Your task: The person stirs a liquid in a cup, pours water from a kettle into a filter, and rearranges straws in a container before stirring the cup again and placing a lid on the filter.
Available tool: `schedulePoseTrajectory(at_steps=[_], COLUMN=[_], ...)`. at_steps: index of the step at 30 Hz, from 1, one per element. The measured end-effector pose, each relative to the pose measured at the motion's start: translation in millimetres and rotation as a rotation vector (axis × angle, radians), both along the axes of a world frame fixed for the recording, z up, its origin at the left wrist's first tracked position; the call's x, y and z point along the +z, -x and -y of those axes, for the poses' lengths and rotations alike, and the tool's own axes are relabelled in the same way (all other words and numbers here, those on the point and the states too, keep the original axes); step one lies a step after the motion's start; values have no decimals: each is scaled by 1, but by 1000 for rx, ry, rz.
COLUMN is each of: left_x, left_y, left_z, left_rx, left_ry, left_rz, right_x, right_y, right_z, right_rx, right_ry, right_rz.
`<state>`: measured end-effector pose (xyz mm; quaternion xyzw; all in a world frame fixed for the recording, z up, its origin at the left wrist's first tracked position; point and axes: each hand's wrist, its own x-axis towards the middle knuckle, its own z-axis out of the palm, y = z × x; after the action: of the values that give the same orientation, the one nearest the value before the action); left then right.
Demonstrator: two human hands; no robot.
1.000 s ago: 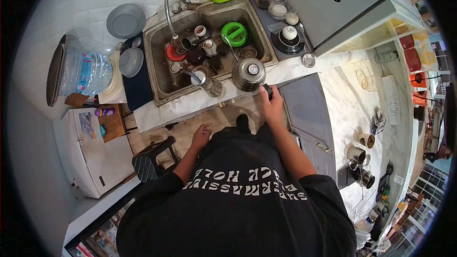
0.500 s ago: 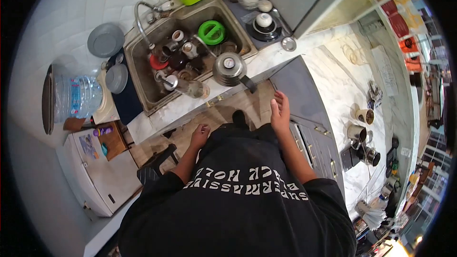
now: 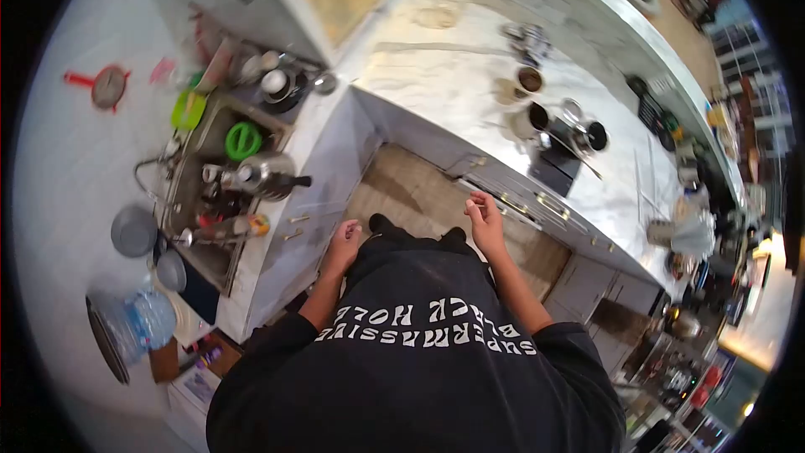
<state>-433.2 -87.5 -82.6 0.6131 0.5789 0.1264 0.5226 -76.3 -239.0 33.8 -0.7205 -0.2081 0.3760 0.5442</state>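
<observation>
Both hands hang empty at the middle of the frame, above the black shirt (image 3: 419, 352). The left hand (image 3: 345, 240) is loosely curled, its grip holding nothing, and sits just beside the white cabinet front (image 3: 314, 193) below the sink. The right hand (image 3: 485, 220) has its fingers bent inward, also grasping nothing, near the grey drawer fronts (image 3: 537, 205) under the marble tabletop (image 3: 453, 88).

The steel kettle (image 3: 264, 176) stands at the edge of the sink (image 3: 205, 193) in the left half of the frame, its dark handle pointing right; it lies up and to the left of the left hand, apart from it, and well apart from the right hand. A green lid (image 3: 242, 140) lies in the sink above the kettle.

Metal cups (image 3: 530, 122) stand on the tabletop in the upper right, above the right hand. The sink's contents are crowded and blurred, hard to tell apart. The frame's far right edge is smeared and dark.
</observation>
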Motion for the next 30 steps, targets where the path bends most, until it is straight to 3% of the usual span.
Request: schedulePoseTrajectory(at_steps=[5,9,19,24,30], left_x=[44,46,77,90,127], left_y=[-112,-175,-297,-374,-444], left_z=[18,37,29,44,91], left_rx=[-230,-447,-962,-1120,-1228], left_ry=[30,-45,-120,-93,92], left_rz=[55,117,105,215,263], right_x=[-17,-4,14,2,29], right_y=[-56,-77,-84,-117,-184], right_z=[93,142,198,259,326], right_rx=[-238,-428,-815,-1001,-1270], right_ry=[-58,-24,-116,-121,-110], right_rz=[6,40,15,121,193])
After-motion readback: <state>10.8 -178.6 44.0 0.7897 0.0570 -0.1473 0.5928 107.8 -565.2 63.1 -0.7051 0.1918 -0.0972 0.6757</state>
